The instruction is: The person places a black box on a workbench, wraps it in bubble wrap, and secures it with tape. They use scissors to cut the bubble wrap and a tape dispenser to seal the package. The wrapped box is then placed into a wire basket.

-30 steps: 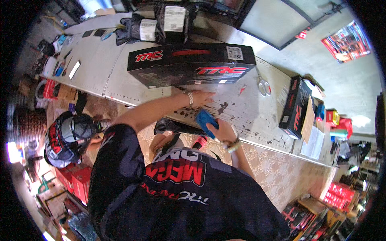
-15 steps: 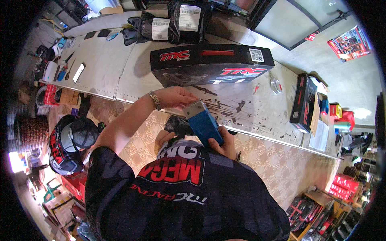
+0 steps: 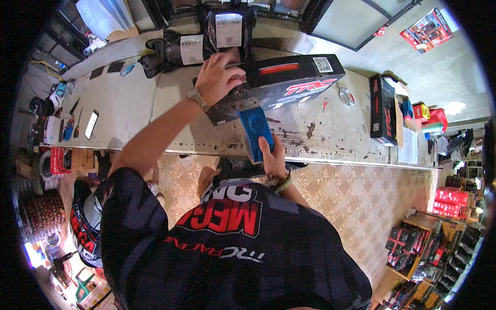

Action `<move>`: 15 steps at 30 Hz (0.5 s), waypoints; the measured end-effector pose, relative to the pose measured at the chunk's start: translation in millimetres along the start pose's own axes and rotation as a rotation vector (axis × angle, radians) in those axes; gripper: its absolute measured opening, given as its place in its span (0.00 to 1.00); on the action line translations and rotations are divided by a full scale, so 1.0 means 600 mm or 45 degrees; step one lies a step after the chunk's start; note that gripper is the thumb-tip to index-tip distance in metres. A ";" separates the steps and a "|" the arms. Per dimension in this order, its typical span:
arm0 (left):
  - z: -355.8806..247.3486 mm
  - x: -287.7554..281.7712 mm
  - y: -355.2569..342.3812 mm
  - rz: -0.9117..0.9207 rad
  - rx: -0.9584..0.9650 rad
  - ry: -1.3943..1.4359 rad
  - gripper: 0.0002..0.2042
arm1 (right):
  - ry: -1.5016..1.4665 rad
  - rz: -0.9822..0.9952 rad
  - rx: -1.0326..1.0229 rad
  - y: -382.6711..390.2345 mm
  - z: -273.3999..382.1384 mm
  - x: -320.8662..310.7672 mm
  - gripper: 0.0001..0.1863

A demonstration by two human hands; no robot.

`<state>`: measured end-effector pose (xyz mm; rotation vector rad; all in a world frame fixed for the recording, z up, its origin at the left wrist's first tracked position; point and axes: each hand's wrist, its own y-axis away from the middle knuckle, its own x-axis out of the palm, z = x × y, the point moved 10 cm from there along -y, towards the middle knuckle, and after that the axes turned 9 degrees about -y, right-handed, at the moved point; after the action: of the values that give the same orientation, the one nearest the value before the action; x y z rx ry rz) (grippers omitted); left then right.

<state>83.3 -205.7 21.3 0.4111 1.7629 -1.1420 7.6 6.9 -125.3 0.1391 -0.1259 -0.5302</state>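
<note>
My left hand [image 3: 218,80] lies at the left end of a long black box [image 3: 305,77] with red and white print, its fingers bent over the upper edge. The hand hides part of that end. My right hand [image 3: 276,157] grips a blue tool [image 3: 255,128] with a grey metal plate at its top, which looks like a tape dispenser. Its plate end is up against the near side of the box, or just in front of it. The box stands on its narrow side on the worktable [image 3: 170,124].
Black wrapped parcels [image 3: 227,31] with white labels lie behind the box. Scissors [image 3: 346,95] are to its right, with another black box [image 3: 382,111] beyond. A phone [image 3: 91,125] lies on the left. Another person in a cap [image 3: 85,222] is at lower left.
My left hand has moved from the tool's metal end up onto the box. My right hand has brought the tool forward to the box. The box's left end has turned nearer.
</note>
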 end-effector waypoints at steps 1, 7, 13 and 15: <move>0.004 -0.017 0.006 -0.119 -0.041 -0.082 0.27 | -0.038 -0.050 0.011 -0.002 -0.006 -0.003 0.23; -0.064 0.065 0.089 0.636 0.518 0.085 0.37 | -0.071 -0.020 0.081 0.016 0.019 -0.005 0.22; -0.052 0.096 0.098 0.576 0.611 -0.232 0.39 | 0.200 -0.023 0.045 0.064 0.086 -0.028 0.21; -0.052 0.091 0.091 0.517 0.611 -0.199 0.39 | 0.325 -0.086 0.183 0.067 0.068 -0.034 0.22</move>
<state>77.9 -163.1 -50.4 0.8968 1.1865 -1.2497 3.4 47.4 -80.3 0.3504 0.0901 -0.5663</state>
